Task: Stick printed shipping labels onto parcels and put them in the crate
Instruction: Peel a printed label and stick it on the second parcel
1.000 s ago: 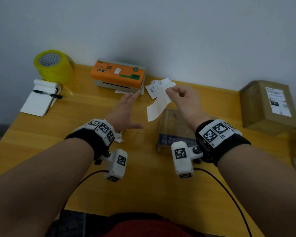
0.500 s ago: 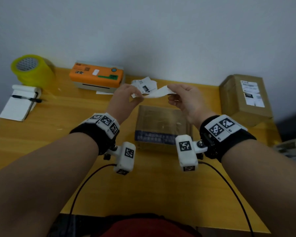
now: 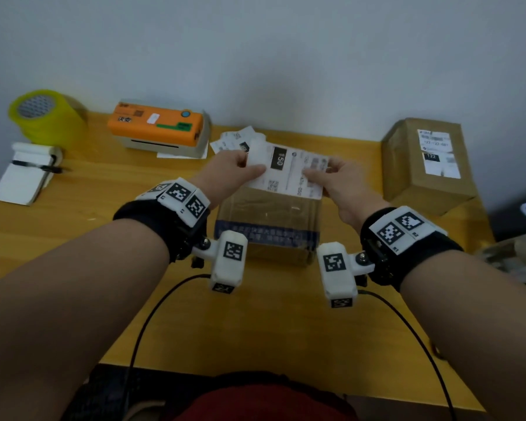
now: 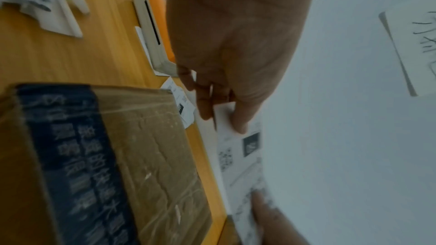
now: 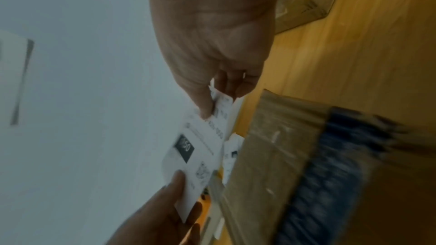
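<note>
A white shipping label marked "150" is stretched flat between both hands, printed side up, over the far edge of a taped brown parcel with a blue band. My left hand pinches its left end, where a corner curls up. My right hand pinches its right end. The left wrist view shows the left hand pinching the label beside the parcel. The right wrist view shows the right hand pinching the label next to the parcel.
An orange label printer stands at the back, with loose printed labels beside it. A labelled brown parcel sits at the right. Yellow tape roll and a notepad with pen lie at the left.
The left hand came over and took the label's left end. Both hands then turned the label printed side up and brought it down toward the parcel.
</note>
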